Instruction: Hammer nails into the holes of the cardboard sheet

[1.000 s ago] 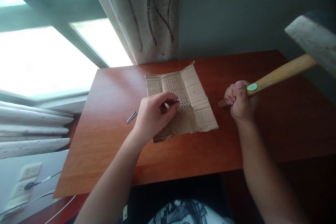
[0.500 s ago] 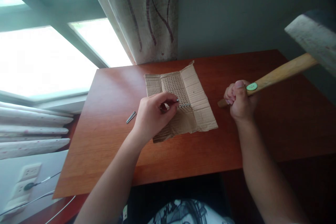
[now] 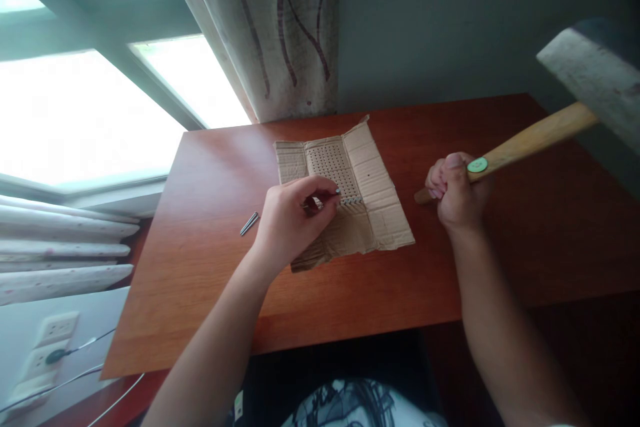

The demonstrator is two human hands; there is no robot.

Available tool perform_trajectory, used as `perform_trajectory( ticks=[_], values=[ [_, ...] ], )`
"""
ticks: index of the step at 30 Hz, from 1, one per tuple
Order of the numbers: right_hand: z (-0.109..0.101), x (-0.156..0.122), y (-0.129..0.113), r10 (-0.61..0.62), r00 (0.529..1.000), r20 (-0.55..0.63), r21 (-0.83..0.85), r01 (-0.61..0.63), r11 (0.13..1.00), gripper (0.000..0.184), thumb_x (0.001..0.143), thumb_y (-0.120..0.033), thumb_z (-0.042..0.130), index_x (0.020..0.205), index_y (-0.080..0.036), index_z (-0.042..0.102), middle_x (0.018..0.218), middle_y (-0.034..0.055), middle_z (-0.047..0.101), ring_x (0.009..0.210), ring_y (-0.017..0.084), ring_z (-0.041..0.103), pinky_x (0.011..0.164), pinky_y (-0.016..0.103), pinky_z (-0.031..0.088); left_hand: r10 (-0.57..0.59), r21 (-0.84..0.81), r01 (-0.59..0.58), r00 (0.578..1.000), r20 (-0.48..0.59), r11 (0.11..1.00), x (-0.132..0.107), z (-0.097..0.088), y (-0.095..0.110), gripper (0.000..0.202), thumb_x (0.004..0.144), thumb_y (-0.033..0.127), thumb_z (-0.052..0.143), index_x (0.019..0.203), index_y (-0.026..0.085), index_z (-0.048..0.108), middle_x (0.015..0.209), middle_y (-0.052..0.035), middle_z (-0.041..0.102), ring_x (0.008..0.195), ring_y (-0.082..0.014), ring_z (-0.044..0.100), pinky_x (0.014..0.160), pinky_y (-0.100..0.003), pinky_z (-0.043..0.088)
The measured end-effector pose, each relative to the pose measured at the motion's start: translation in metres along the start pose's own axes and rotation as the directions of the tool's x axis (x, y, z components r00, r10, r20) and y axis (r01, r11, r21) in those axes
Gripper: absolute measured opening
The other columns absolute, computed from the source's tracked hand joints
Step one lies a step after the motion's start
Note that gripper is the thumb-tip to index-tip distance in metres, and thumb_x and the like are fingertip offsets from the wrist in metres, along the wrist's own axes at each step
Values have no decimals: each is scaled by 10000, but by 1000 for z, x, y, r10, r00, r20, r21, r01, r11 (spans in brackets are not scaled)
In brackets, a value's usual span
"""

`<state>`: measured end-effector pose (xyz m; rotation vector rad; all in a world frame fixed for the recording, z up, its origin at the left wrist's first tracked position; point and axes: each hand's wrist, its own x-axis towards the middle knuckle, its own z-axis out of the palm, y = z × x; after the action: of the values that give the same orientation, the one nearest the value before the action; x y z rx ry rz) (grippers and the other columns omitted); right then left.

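Observation:
My left hand is closed in a pinch over the cardboard. A small metal tip, seemingly a nail, shows between its thumb and index finger; the rest is hidden. The cardboard has a grid of dark holes, and a row of nails stands slanted along the grid's near side. My right hand is wrapped around the wooden handle of a hammer, low on the handle. Its big grey head is raised at the far right, partly out of view. A few loose nails lie left of my left hand.
The reddish-brown wooden table carries the cardboard. A window is on the left, and a patterned curtain hangs behind the table. Sockets with a plug and cables are at the lower left.
The hammer has shifted very slightly to the left in my right hand's grip. My left hand and the cardboard have stayed put.

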<state>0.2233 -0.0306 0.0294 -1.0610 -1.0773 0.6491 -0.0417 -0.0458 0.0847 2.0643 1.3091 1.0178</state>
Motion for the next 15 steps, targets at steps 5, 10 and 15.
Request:
perform_trajectory(
  ticks=[5,10,15],
  values=[
    [0,0,0,-10,1000,5,5,10,1000,577,849,-594,662,546,-237,326,439,-67,314,362,79,295,340,251,209,-2,10,1,1000,2,1000,0,0,0,52,798,170,671,834,185,705,709,4,714,584,-97,626,568,-193,504],
    [0,0,0,-7,1000,-2,-6,7,1000,579,845,-601,664,547,-238,325,439,-66,315,366,81,300,341,252,216,6,20,-6,1000,7,1000,0,-1,0,51,803,175,667,835,186,705,715,2,715,582,-97,622,563,-193,505],
    [0,0,0,0,1000,0,-4,0,1000,576,843,-604,664,554,-237,327,438,-67,317,365,81,305,342,252,218,12,13,-12,1000,3,1000,0,-1,0,54,803,172,664,835,187,705,718,3,713,588,-98,622,566,-194,505]
  ],
)
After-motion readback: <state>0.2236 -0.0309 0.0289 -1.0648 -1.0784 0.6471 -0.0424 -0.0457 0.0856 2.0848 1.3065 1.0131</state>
